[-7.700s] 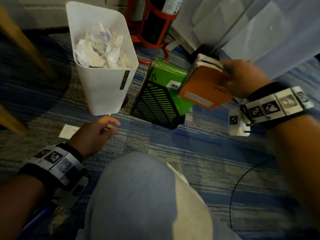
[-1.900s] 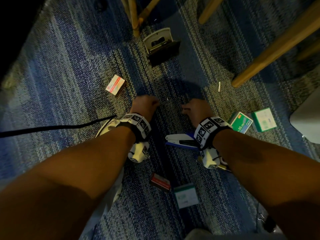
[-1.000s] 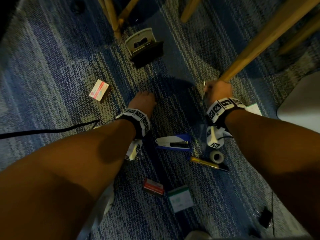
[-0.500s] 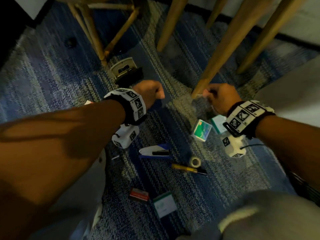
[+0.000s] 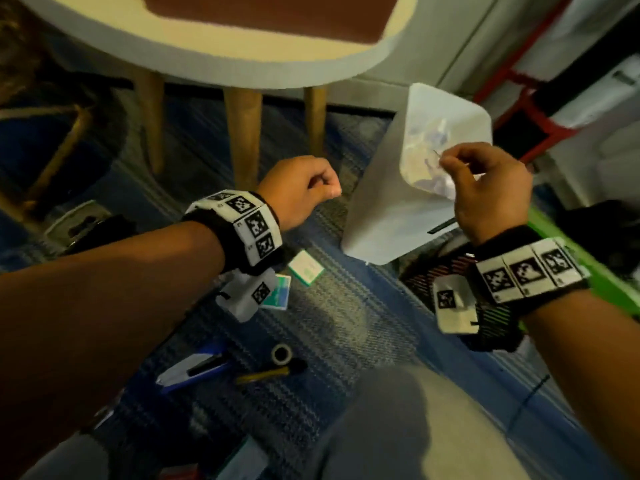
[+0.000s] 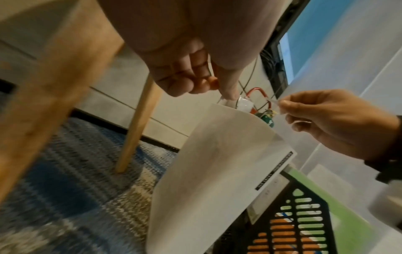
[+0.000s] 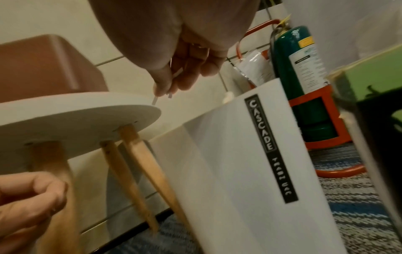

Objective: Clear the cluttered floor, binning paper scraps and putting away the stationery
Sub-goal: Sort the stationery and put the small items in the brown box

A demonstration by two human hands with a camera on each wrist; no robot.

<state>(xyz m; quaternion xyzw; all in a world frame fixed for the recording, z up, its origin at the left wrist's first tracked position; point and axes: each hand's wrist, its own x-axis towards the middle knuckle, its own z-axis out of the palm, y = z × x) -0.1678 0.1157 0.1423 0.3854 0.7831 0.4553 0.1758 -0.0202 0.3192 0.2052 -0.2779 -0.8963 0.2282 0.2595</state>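
My right hand (image 5: pixel 450 164) hovers over the open top of the white bin (image 5: pixel 381 220) and pinches thin white paper strips (image 7: pixel 155 100) between thumb and fingertips. The strips (image 6: pixel 274 102) also show in the left wrist view, just above the bin's rim. Crumpled paper (image 5: pixel 433 147) fills the bin. My left hand (image 5: pixel 304 192) hangs in a fist to the left of the bin, above the carpet. Its fingers (image 6: pixel 185 75) are curled tight and nothing shows from them.
On the carpet lie a blue-white stapler (image 5: pixel 194 370), a tape roll (image 5: pixel 280 353), a yellow cutter (image 5: pixel 266 372), small boxes (image 5: pixel 306 270) and a hole punch (image 5: pixel 79 223). A stool's wooden legs (image 5: pixel 242 143) stand behind. A black mesh holder (image 6: pixel 300 223) sits right of the bin.
Both hands rose from the carpet. The right hand picked up the paper strip by the chair leg and carried it right, over the bin. My view swung towards the bin.
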